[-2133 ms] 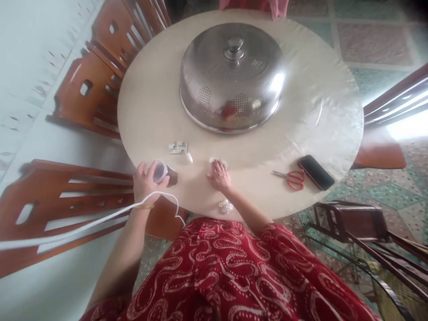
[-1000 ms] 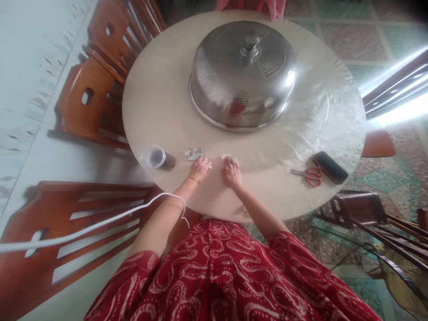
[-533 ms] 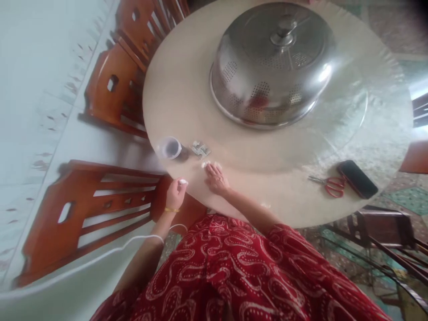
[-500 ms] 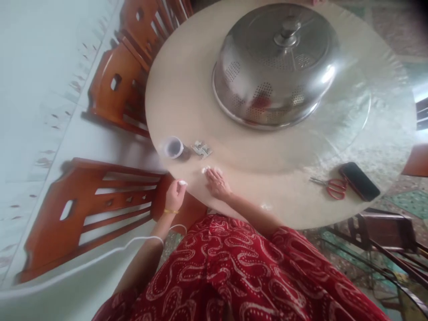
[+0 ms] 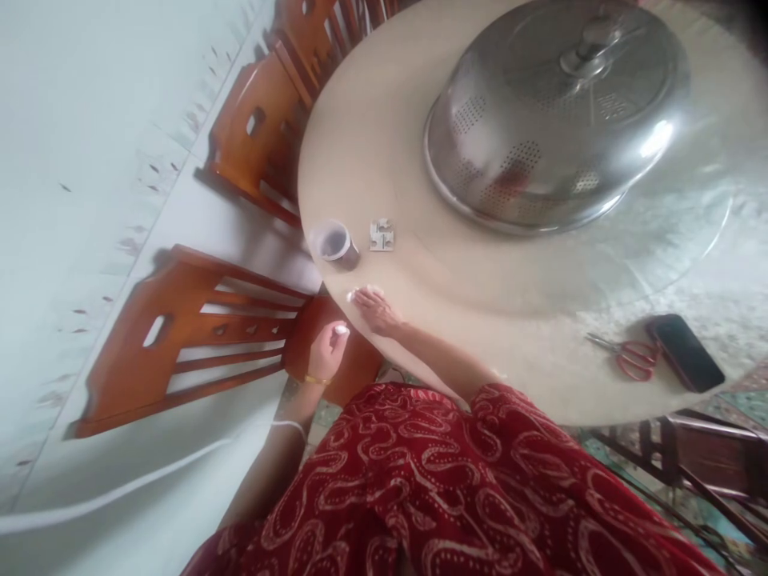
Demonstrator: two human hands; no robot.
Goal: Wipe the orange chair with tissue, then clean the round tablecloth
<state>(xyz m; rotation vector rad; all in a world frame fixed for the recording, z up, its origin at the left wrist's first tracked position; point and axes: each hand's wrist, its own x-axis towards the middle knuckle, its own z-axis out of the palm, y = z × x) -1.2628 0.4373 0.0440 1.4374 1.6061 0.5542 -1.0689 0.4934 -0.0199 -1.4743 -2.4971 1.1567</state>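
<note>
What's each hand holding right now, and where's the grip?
The left hand pinches a small white piece at its fingertips. The right hand lies flat, holding nothing.

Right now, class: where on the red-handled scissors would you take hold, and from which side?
Grip the scissors by the red loops, coming from above on the phone side. They lie flat and shut, blades pointing away from the phone, so the loops offer the thickest, safest hold.

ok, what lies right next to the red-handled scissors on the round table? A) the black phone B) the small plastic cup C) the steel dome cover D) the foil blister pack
A: the black phone lies just beside the red-handled scissors near the table's edge, while the cup, blister pack and dome cover sit well away from them.
</note>
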